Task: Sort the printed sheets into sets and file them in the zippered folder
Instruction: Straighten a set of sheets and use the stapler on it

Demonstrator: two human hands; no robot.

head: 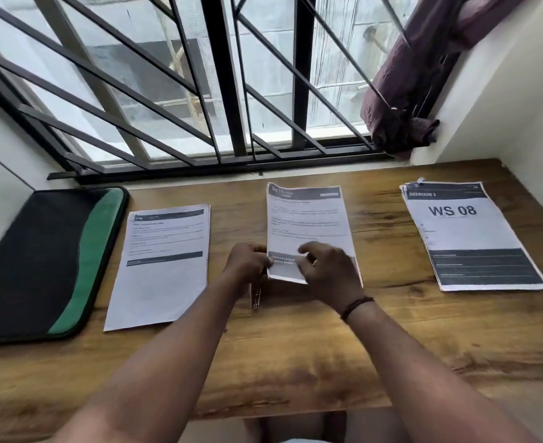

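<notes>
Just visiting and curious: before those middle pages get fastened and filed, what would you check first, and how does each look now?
1. Both hands on the middle sheets: ok, left hand and right hand pinch the near edge.
2. Edges squared: cannot tell.
3. Metal clip within reach: ok, under the left hand.
4. Left sheets and WS 08 set lying apart: ok.
5. Folder open: not ok, it looks closed.

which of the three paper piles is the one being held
The middle pile: both hands grip its near edge. The left pile and the WS 08 pile lie untouched.
</notes>
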